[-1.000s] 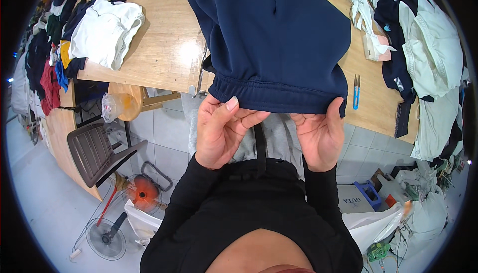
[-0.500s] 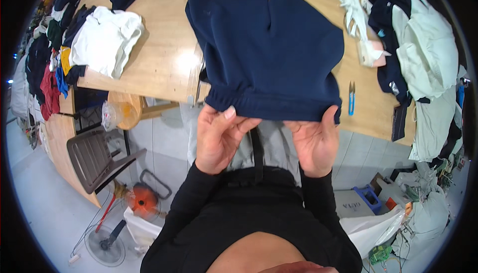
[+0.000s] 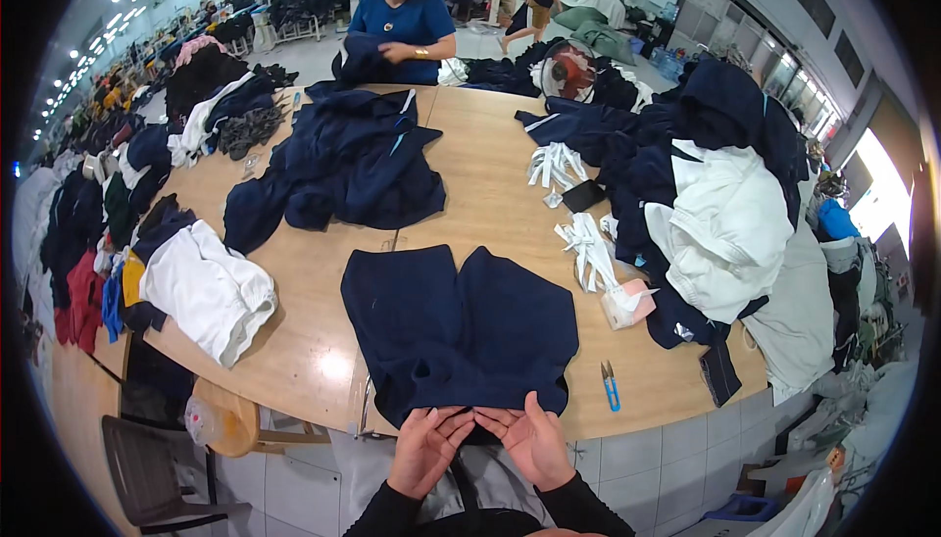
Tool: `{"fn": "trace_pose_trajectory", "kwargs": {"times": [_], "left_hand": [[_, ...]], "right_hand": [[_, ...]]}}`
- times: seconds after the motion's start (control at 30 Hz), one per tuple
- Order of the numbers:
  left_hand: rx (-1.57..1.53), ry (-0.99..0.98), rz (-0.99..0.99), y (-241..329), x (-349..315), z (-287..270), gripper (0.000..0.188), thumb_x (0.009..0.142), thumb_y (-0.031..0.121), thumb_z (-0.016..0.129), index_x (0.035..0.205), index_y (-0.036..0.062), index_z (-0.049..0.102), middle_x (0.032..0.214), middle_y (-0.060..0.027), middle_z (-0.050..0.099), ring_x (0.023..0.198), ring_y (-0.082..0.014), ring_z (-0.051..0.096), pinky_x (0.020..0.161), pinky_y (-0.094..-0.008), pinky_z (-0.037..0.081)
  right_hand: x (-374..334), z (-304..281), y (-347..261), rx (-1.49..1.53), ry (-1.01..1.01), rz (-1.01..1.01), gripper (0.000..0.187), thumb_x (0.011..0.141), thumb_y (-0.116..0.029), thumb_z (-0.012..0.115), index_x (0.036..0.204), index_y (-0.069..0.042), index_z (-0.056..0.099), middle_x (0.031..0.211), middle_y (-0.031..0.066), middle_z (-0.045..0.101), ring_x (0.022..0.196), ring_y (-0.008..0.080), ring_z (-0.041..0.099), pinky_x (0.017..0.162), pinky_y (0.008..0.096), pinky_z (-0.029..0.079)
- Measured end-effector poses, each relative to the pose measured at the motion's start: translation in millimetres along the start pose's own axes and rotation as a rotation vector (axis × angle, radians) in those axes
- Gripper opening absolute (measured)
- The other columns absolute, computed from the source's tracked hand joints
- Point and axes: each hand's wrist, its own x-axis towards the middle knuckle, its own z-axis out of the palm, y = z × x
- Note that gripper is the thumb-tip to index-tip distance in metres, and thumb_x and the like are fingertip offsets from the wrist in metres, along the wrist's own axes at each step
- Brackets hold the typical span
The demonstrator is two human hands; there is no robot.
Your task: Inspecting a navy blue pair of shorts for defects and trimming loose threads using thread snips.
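Observation:
A pair of navy shorts lies at the table's near edge, legs pointing away and the gathered waistband toward me. My left hand holds the waistband near its middle, fingertips at the fabric's edge. Close beside it, my right hand grips the same waistband, its thumb on top near the right end. The fingertips of both hands almost meet and are partly hidden by the cloth. Blue-handled thread snips lie to the right of the shorts, apart from my hands.
White shorts lie left; a navy garment pile lies beyond. White strips, a pink block and heaped white garments are at right. Across the table a person holds dark cloth. A chair and stool stand at left.
The view has tilted up, showing the far table and people. My hands have come closer together along the waistband, and the shorts now lie flatter on the table.

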Motion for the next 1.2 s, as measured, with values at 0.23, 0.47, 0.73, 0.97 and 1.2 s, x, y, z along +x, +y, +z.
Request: {"fn": "trace_pose_trajectory", "kwargs": {"times": [0.23, 0.47, 0.73, 0.97, 1.2], "left_hand": [[0.209, 0.077, 0.063, -8.4, 44.0, -40.0, 0.027, 0.118, 0.026, 0.053, 0.133, 0.0052, 0.058, 0.129, -0.0134, 0.072, 0.115, -0.0258, 0.073, 0.105, -0.0449, 0.059], [1.1, 0.135, 0.672, -14.5, 69.2, -64.9, 0.041, 0.111, 0.022, 0.065, 0.142, -0.0045, 0.058, 0.124, -0.0183, 0.073, 0.109, -0.0314, 0.072, 0.1, -0.043, 0.056], [2.061, 0.07, 0.549, -52.4, 82.1, -124.5, 0.055, 0.102, 0.033, 0.07, 0.145, -0.0008, 0.061, 0.131, -0.0259, 0.07, 0.12, -0.0455, 0.066, 0.105, -0.0522, 0.051], [2.001, 0.154, 0.776, -39.6, 73.8, -81.3, 0.054, 0.101, 0.035, 0.072, 0.141, -0.0019, 0.064, 0.126, -0.0249, 0.073, 0.116, -0.0444, 0.069, 0.103, -0.0491, 0.055], [2.003, 0.17, 0.86, -40.7, 78.8, -80.6, 0.052, 0.101, 0.033, 0.073, 0.138, -0.0029, 0.066, 0.125, -0.0261, 0.073, 0.115, -0.045, 0.07, 0.101, -0.0474, 0.056]], "right_hand": [[18.2, -19.9, 14.5, 0.008, 0.094, 0.077, 0.063, 0.12, -0.045, 0.039, 0.145, 0.011, 0.055, 0.143, 0.0284, 0.067, 0.134, 0.0398, 0.066, 0.117, 0.0523, 0.052], [10.0, -14.3, 4.7, 0.049, -0.035, 0.53, 0.076, 0.119, -0.054, 0.032, 0.154, 0.011, 0.05, 0.153, 0.0327, 0.059, 0.142, 0.0421, 0.06, 0.123, 0.0501, 0.045], [-13.1, 106.5, -99.3, -0.072, -0.717, -0.376, 0.09, 0.112, -0.07, 0.037, 0.176, -0.013, 0.008, 0.167, 0.0412, 0.033, 0.143, 0.0573, 0.054, 0.122, 0.0661, 0.038], [-41.6, 165.1, -102.2, 0.322, -0.99, -0.578, 0.098, 0.111, -0.072, 0.037, 0.172, -0.029, -0.026, 0.174, 0.0438, 0.004, 0.128, 0.065, 0.061, 0.114, 0.0811, 0.033], [-32.7, 161.6, -109.3, 0.344, -0.961, -0.455, 0.098, 0.112, -0.069, 0.04, 0.17, -0.035, -0.031, 0.182, 0.0262, -0.006, 0.132, 0.0582, 0.061, 0.115, 0.0828, 0.027]]}}
